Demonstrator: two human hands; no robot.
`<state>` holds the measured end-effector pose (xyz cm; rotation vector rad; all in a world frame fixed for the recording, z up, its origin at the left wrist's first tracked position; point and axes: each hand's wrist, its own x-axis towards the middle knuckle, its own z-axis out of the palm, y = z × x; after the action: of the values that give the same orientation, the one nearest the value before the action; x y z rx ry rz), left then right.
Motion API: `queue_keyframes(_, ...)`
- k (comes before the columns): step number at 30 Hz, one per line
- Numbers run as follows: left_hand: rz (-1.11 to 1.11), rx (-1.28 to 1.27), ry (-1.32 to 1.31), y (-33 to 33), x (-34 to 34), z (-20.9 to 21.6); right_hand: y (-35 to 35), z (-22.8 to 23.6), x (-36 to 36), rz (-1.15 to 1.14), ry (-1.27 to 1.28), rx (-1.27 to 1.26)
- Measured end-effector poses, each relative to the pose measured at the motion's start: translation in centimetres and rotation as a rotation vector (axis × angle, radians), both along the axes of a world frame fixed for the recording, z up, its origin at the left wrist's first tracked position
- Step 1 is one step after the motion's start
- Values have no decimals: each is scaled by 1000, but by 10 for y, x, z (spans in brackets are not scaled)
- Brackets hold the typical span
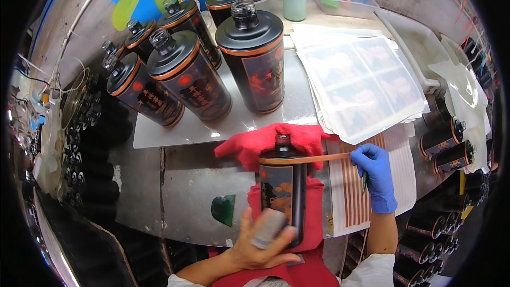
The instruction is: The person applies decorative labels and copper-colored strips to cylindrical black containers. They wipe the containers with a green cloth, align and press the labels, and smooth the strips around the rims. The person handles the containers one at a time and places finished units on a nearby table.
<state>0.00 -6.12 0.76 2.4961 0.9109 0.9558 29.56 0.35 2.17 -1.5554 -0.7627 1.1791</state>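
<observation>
A black bottle (277, 180) with dark printed artwork lies on a red cloth (241, 149), its clear glass neck pointing away from me. My left hand (260, 242), bare with a grey wrap on a finger, is closed around its near end, slightly blurred. In a blue glove, my right hand (374, 172) pinches the right end of a copper-coloured strip (326, 158). The strip stretches taut to the bottle's shoulder, where its other end lies across the surface. A thin dark green edge also shows under the glove. Left of the bottle, a green scraper (222, 210) rests on the metal table.
Several finished-looking bottles (252, 64) stand on a white board at the back left, by a green fan (127, 5). Printed sheets (366, 85) are stacked back right, above a striped strip sheet (350, 196). More bottles (451, 157) stand at the right and left edges.
</observation>
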Motion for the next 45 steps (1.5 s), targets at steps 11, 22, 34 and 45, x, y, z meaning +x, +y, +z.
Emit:
queue_keyframes(11,-15,-4,-220,5,-4,-26,5,19,-29,7,60,2)
queue_keyframes(22,9,132,26,5,6,-5,15,19,-58,132,122,-25)
queue_keyframes(34,-98,-326,-269,16,-14,-25,22,37,-94,186,-50,6)
queue_keyframes(45,-84,-99,70,17,0,-14,25,39,-91,174,-77,35)
